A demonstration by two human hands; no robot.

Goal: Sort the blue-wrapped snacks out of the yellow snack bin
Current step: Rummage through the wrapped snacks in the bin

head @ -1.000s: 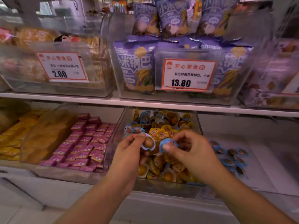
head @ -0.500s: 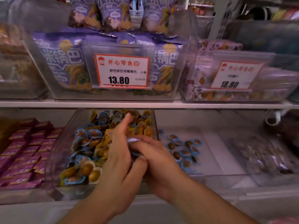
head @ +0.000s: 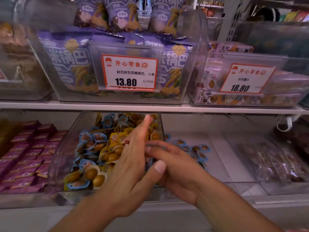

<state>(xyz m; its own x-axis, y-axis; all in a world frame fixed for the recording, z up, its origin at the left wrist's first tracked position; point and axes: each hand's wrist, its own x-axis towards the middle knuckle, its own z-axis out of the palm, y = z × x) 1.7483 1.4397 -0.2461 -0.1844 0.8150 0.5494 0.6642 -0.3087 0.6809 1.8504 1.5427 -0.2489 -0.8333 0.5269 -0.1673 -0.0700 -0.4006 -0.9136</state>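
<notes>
A clear bin [head: 71, 138] on the lower shelf holds a heap of yellow-wrapped snacks [head: 115, 148] mixed with blue-wrapped snacks [head: 87, 137]. To its right, several more blue-wrapped snacks [head: 195, 149] lie in a neighbouring clear tray. My left hand [head: 132, 164] stretches flat over the bin, fingers straight and thumb laid across my right hand. My right hand [head: 180, 171] lies partly under it, fingers pointing left. A sliver of blue wrapper [head: 148, 164] shows between the two palms, held in my right hand.
Purple boxes [head: 33, 153] fill the tray at the left. Dark packets [head: 275, 163] lie in a clear bin at the right. The upper shelf [head: 150, 108] carries bins of purple bags [head: 70, 64] with price tags 13.80 [head: 129, 72] and 18.80 [head: 245, 79].
Each hand pinched a blue-wrapped snack apart over the bin. They came together, my left hand flattened out against my right, and my view swung right.
</notes>
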